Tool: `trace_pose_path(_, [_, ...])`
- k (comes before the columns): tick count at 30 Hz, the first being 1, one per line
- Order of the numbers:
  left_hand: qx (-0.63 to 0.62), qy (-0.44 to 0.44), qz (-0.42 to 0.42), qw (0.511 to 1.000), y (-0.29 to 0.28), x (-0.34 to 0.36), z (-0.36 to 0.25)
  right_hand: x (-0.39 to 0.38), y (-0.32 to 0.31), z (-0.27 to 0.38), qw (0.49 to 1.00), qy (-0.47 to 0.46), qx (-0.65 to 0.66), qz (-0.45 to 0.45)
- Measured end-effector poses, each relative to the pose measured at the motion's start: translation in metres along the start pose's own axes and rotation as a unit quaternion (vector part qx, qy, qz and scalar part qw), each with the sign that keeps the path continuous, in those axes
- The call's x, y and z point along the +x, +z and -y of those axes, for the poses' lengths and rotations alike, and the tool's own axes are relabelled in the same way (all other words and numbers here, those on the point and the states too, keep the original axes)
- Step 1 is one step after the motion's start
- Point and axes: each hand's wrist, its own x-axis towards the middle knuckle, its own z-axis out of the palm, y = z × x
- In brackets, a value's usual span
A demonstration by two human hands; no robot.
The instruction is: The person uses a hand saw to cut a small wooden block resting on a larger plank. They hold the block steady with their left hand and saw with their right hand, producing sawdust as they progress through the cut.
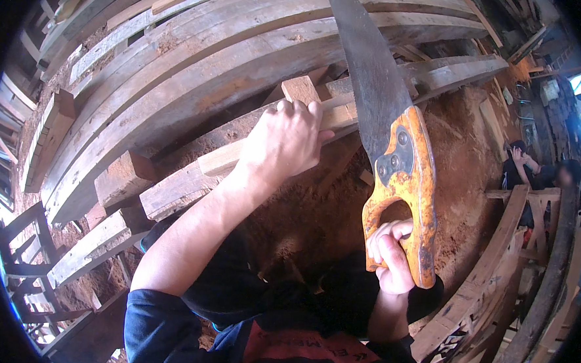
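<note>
My left hand (pixel 285 136) has its fingers curled over a pale wooden strip (pixel 218 157), near a short wood block (pixel 297 88). The strip lies along rough, weathered timbers (pixel 173 194). My right hand (pixel 394 256) grips the worn yellow-orange handle (pixel 420 188) of a handsaw, raised on the right of my left hand. The broad grey blade (pixel 369 67) points up and forward, crossing the view of the strip's right part; whether its teeth touch the wood I cannot tell.
Long curved boards (pixel 258 45) are stacked ahead. Wood blocks (pixel 123 176) and a dark frame (pixel 24 246) are at left. Reddish sawdust (pixel 455 164) covers the ground. Long timbers (pixel 483 270) lie at right, behind them people (pixel 521 161) in dark clothing near a bright opening.
</note>
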Motion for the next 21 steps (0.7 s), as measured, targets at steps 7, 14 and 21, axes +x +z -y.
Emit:
trace_pose_path(7, [0.002, 0.004, 0.000, 1.000, 0.000, 0.001, -0.001, 0.015, 0.002, 0.001, 0.996, -0.019, -0.081, 0.013])
trace_pose_path(14, [0.032, 0.006, -0.009, 0.999, 0.002, 0.000, -0.001, 0.020, 0.003, 0.003, 0.998, -0.012, -0.062, 0.022])
trace_pose_path(21, [0.023, 0.007, 0.001, 1.000, -0.001, 0.000, -0.002, 0.026, 0.004, 0.011, 0.999, 0.006, -0.033, 0.044])
